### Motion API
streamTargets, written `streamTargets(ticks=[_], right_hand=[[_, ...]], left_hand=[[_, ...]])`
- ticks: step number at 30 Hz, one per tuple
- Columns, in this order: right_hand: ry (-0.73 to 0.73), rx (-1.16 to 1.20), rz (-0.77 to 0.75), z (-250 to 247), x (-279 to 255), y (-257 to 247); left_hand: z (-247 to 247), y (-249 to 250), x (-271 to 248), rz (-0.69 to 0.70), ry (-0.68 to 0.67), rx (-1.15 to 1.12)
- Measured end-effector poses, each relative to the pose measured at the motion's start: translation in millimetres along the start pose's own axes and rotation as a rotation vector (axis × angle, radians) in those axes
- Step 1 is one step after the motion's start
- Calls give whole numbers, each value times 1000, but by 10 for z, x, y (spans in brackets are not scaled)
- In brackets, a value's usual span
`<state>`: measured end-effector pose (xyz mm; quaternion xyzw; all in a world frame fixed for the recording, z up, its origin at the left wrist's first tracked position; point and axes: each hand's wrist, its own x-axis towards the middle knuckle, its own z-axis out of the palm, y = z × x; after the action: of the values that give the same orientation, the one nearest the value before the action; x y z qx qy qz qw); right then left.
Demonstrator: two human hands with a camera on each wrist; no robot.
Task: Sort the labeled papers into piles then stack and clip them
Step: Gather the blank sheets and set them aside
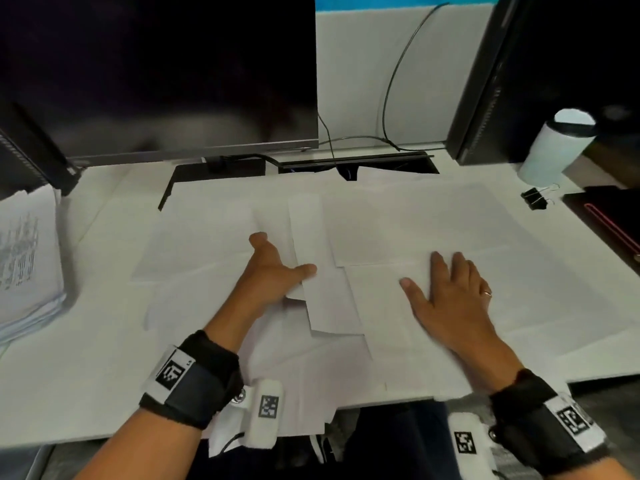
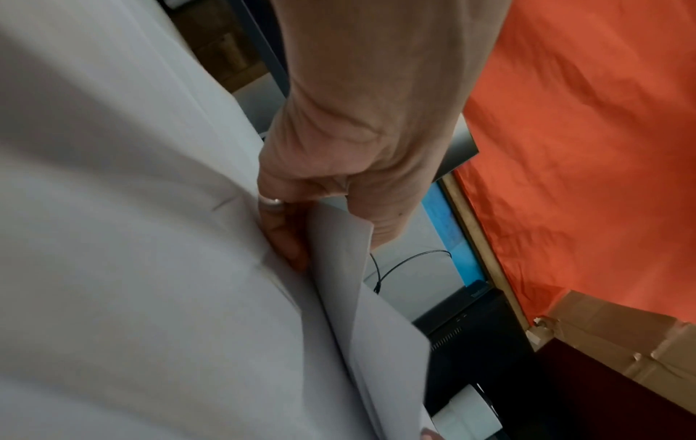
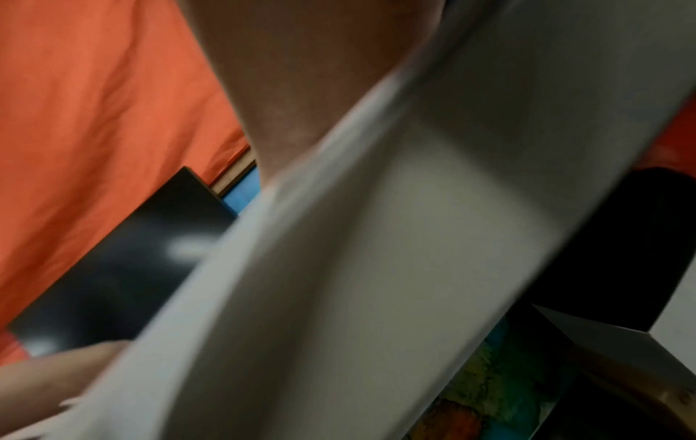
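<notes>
White paper everywhere: loose sheets [image 1: 398, 230] overlap across the desk [image 1: 52, 393], a few hanging over its near edge. Any labels are too washed out to read.

Taking the left hand [image 1: 273, 271] as landmark: its grip is closed on a few sheets [image 1: 332, 299], thumb on top & fingers tucked under the lifted left edge. The left wrist view shows the same, fingers [image 2: 286, 238] under a raised paper edge [image 2: 339, 238]. Those sheets run long axis near-to-far, slightly tilted, short edges toward the person & toward the monitor [image 1: 156, 71].

Just right of the left hand, w/ the held sheets between, the right hand [image 1: 450, 292] lies flat, palm down, fingers straight & spread, pressing on a sheet; grip open, holding nothing. Right wrist view is mostly blurred paper.

Far left of that hand, a thick stack of printed papers [image 1: 24, 265] sits at the desk's edge. Far right & beyond it, a black binder clip [image 1: 536, 199] lies on the desk, near a white cup w/ dark lid [image 1: 554, 147]. Beyond the hand, monitor stand & cables [image 1: 391, 98].
</notes>
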<state>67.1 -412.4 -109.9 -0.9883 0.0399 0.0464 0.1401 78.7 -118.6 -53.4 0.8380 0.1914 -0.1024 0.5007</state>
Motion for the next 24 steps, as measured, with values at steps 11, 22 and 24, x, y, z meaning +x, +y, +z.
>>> streamTargets(ticks=[11,22,24], right_hand=[[30,259,-164,-69,157,195],[81,104,466,-616,293,964],[91,207,429,-626,303,958]], left_hand=[[282,294,152,491,-324,808],[407,361,355,776,-79,1018],[340,329,374,788,-12,864]])
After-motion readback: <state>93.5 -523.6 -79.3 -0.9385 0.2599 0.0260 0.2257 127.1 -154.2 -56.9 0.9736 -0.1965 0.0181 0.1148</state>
